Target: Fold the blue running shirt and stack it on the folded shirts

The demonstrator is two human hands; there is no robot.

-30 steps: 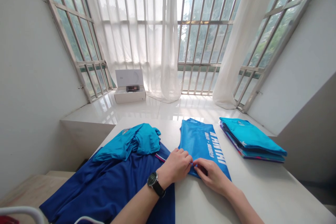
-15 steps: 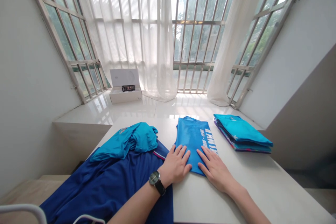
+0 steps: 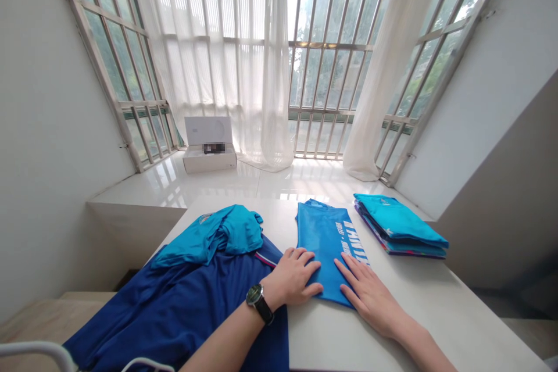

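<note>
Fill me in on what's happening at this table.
A person has both hands on a folded blue shirt with white lettering, lying on the white table. The left hand, with a watch at its wrist, rests at the shirt's near left part; the right hand lies open at its near right. To the right is a stack of folded clothes. To the left, a crumpled teal garment lies partly over a dark blue one.

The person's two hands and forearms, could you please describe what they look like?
The left hand has a wristwatch with a round dark dial, silver-coloured rim and black strap. The right hand has none. No gloves or sleeves show.
</note>
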